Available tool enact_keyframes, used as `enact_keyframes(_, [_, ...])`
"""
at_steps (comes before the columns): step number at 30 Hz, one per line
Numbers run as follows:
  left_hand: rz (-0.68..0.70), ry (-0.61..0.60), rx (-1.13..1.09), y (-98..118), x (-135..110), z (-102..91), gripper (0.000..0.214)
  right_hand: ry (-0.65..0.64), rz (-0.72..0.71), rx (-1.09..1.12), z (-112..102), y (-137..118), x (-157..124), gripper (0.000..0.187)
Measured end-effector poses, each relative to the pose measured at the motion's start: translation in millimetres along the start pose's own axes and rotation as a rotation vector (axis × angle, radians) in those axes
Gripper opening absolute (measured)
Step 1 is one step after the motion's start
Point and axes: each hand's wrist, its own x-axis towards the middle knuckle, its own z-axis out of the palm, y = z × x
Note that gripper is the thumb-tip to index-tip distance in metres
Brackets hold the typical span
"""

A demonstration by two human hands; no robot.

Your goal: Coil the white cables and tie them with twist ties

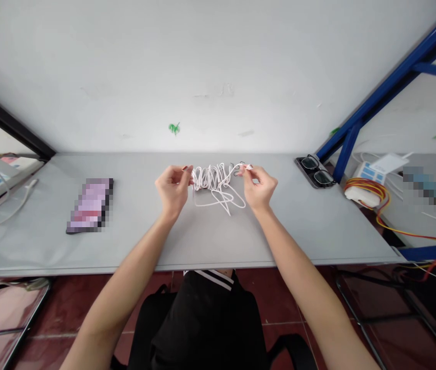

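A white cord (210, 177) lies on the grey table between my hands, wound in many loose loops. Something dark shows under the loops, too hidden to name. At the left end of the bundle, my left hand (173, 188) is closed in a pinch, with a strand running down from its fingertips. My right hand (259, 186) pinches a length of the same cord just right of the bundle, thumb and forefinger together. Thin dark loops show beside those fingertips. Slack strands of cord spread on the table in front of the bundle.
A phone (90, 205) with a blurred screen lies to the left. Glasses (318, 169) rest on a dark case at the right. Blue frame bars (351, 141) stand beyond them, near a bundle of red and yellow wires (372, 187). A grey wall (210, 67) rises behind the table.
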Motion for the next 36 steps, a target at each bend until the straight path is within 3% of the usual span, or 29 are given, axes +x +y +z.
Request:
enact_keyframes(5, [-0.084, -0.015, -0.141, 6, 14, -10.4, 0.031, 0.033, 0.247, 0.255, -10, -3, 10, 0.022])
enact_keyframes(12, [-0.017, 0.170, -0.181, 2, 34, -34.7, 0.035, 0.068, 0.284, 0.437, -34, 3, 35, 0.031])
enact_keyframes(18, [0.063, 0.313, -0.206, 2, 41, -46.9, 0.032, 0.148, 0.344, 0.415, -53, 20, 48, 0.029])
enact_keyframes(24, [-0.094, 0.153, -0.259, -3, 45, -54.5, 0.033, 0.008, 0.535, 0.552, -59, 33, 51, 0.044])
enact_keyframes(28, [-0.158, 0.137, -0.340, -6, 49, -60.2, 0.039, -0.003, 0.587, 0.578, -59, 39, 53, 0.036])
enact_keyframes(32, [-0.140, 0.230, -0.344, -7, 49, -57.6, 0.031, 0.084, 0.558, 0.576, -60, 45, 55, 0.020])
enact_keyframes(36, [0.030, 0.329, -0.207, -8, 45, -49.0, 0.032, 0.361, 0.498, 0.639, -61, 49, 57, 0.021])
